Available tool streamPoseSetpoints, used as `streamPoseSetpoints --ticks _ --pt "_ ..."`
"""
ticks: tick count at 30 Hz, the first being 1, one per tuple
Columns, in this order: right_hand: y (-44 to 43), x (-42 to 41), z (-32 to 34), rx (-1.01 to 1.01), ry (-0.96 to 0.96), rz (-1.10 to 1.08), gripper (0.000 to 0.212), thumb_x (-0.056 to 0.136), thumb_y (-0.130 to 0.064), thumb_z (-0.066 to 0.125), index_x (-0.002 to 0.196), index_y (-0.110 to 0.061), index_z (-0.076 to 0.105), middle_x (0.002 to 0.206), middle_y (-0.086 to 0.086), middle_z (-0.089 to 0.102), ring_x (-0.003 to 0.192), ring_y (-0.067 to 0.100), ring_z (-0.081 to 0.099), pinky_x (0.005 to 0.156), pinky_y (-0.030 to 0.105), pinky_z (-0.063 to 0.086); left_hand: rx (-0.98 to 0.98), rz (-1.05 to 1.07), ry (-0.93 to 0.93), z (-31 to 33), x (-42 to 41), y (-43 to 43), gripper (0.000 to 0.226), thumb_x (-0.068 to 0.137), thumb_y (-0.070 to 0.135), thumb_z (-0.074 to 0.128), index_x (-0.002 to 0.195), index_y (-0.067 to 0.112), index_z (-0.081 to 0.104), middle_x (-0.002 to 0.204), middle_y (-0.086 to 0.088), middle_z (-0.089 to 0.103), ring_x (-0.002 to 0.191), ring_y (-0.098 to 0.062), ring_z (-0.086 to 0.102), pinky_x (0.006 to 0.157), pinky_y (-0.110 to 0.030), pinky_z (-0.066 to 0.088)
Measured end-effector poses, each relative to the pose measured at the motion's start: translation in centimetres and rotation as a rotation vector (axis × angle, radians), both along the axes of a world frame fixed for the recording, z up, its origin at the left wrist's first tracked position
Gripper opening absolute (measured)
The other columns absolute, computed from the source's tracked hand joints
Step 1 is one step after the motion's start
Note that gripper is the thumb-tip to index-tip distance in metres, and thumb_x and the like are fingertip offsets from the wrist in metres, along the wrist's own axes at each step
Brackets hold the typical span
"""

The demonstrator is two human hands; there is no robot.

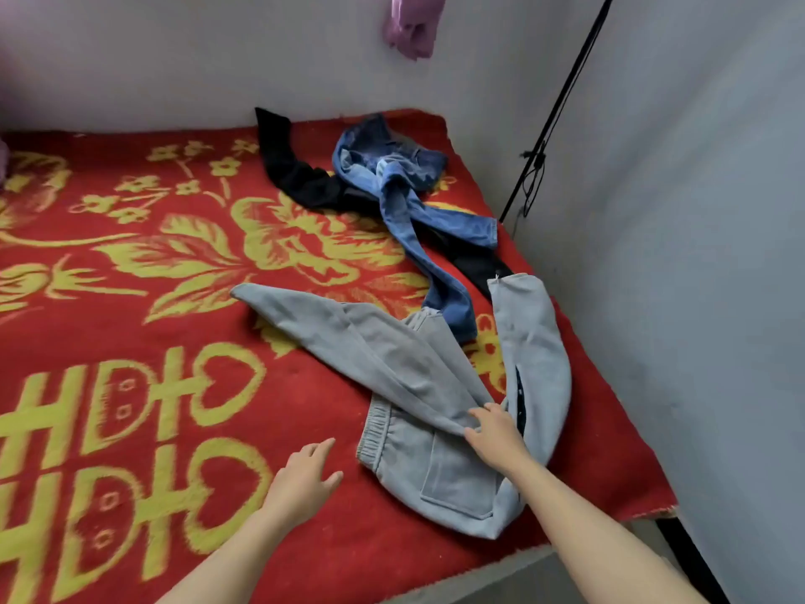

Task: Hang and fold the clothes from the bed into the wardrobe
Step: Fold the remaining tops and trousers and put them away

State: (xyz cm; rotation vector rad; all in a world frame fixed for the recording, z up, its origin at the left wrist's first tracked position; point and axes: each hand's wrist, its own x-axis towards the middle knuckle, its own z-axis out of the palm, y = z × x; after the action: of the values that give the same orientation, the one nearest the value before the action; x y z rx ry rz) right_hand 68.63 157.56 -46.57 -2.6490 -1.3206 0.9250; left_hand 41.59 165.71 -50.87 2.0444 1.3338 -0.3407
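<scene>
Pinching the grey sweatpants point(453, 477) at the near right corner of the bed point(174, 429).

From where I watch, my right grip point(492, 433) reaches in palm down on a straight forearm, thumb and fingers clenched on a fold of the sweatpants where the creases of one leg run together. That leg stretches away to the upper left, the other curves up along the bed's right edge, and the elastic waistband lies just left of the grip. My left grip point(305, 473) is released, fingers spread over the red and yellow cover beside the waistband; I cannot tell whether it touches. I count three garments: one pair of sweatpants, one pair of blue jeans point(418, 198) overlapping it further back, and one black garment point(296, 176) under the jeans. A pink cloth point(414, 24) hangs on the wall.
</scene>
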Motion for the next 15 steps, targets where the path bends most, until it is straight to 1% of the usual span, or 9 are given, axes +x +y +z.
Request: streamPoseSetpoints --ticks 3,5,7,9,10,12,13,14,15 --pt "1.1 -5.0 -5.7 -0.093 0.069 0.130 0.043 0.095 -0.028 0.046 0.135 -0.013 0.045 0.142 0.007 0.038 0.130 0.025 0.036 0.105 0.032 0.034 0.005 0.072 0.002 -1.3 -2.2 1.8 0.059 0.096 0.040 0.045 0.148 0.024 0.023 0.148 0.002 0.033 0.132 -0.018 0.036 0.104 -0.031 0.036" --pt "1.7 -7.5 -8.3 -0.140 0.059 0.198 0.047 0.095 -0.033 0.047 0.137 -0.014 0.041 0.141 0.008 0.038 0.129 0.026 0.036 0.104 0.032 0.034 0.012 0.129 -0.004 -1.8 -3.6 2.1 0.058 0.096 0.039 0.045 0.148 0.024 0.023 0.147 0.003 0.034 0.132 -0.017 0.036 0.104 -0.033 0.036" --pt "2.8 -9.9 -11.4 -0.165 0.045 0.238 0.056 0.093 -0.038 0.049 0.141 -0.014 0.033 0.143 0.009 0.034 0.132 0.026 0.033 0.106 0.034 0.032 0.001 0.230 -0.013 -3.0 -5.3 1.9 0.058 0.097 0.036 0.045 0.148 0.026 0.022 0.146 0.003 0.035 0.133 -0.018 0.034 0.105 -0.035 0.035" --pt "4.1 -11.5 -13.9 -0.195 -0.021 0.269 0.071 0.090 -0.042 0.056 0.145 -0.010 0.025 0.149 0.015 0.026 0.137 0.028 0.026 0.108 0.037 0.030 -0.006 0.329 -0.044 -4.5 -6.1 1.2 0.058 0.096 0.033 0.047 0.148 0.026 0.022 0.145 0.001 0.037 0.134 -0.019 0.033 0.106 -0.033 0.033" --pt "4.8 -12.2 -15.7 -0.184 -0.070 0.280 0.081 0.084 -0.043 0.064 0.144 -0.005 0.027 0.149 0.019 0.026 0.137 0.031 0.028 0.106 0.040 0.034 -0.017 0.365 -0.056 -5.7 -6.6 0.8 0.058 0.096 0.031 0.048 0.148 0.026 0.022 0.145 0.001 0.038 0.134 -0.018 0.033 0.105 -0.031 0.031" --pt "5.9 -12.2 -18.0 -0.186 -0.149 0.313 0.091 0.061 -0.041 0.084 0.133 0.000 0.047 0.139 0.027 0.042 0.126 0.037 0.046 0.092 0.043 0.047 -0.037 0.399 -0.072 -7.1 -7.5 -0.4 0.059 0.096 0.030 0.048 0.148 0.026 0.020 0.145 0.002 0.037 0.134 -0.016 0.032 0.106 -0.030 0.030" --pt "6.4 -11.8 -18.7 -0.183 -0.177 0.329 0.088 0.055 -0.037 0.088 0.128 -0.002 0.053 0.135 0.027 0.047 0.121 0.038 0.050 0.087 0.043 0.050 -0.038 0.400 -0.077 -7.6 -7.8 -0.8 0.059 0.096 0.030 0.048 0.148 0.026 0.019 0.145 0.002 0.037 0.134 -0.015 0.032 0.106 -0.030 0.030" --pt "6.8 -11.3 -19.2 -0.162 -0.211 0.364 0.080 0.060 -0.031 0.086 0.128 -0.003 0.054 0.135 0.026 0.046 0.121 0.038 0.050 0.087 0.043 0.049 -0.041 0.411 -0.081 -8.1 -8.2 -1.1 0.060 0.097 0.031 0.047 0.149 0.027 0.018 0.145 0.003 0.036 0.134 -0.015 0.032 0.106 -0.030 0.030" --pt "7.1 -11.0 -20.0 -0.118 -0.221 0.408 0.067 0.071 -0.024 0.078 0.129 -0.003 0.051 0.137 0.024 0.044 0.123 0.038 0.047 0.090 0.042 0.047 -0.036 0.424 -0.079 -8.6 -8.8 -1.3 0.060 0.097 0.031 0.047 0.149 0.027 0.017 0.146 0.003 0.036 0.134 -0.015 0.032 0.106 -0.030 0.031"
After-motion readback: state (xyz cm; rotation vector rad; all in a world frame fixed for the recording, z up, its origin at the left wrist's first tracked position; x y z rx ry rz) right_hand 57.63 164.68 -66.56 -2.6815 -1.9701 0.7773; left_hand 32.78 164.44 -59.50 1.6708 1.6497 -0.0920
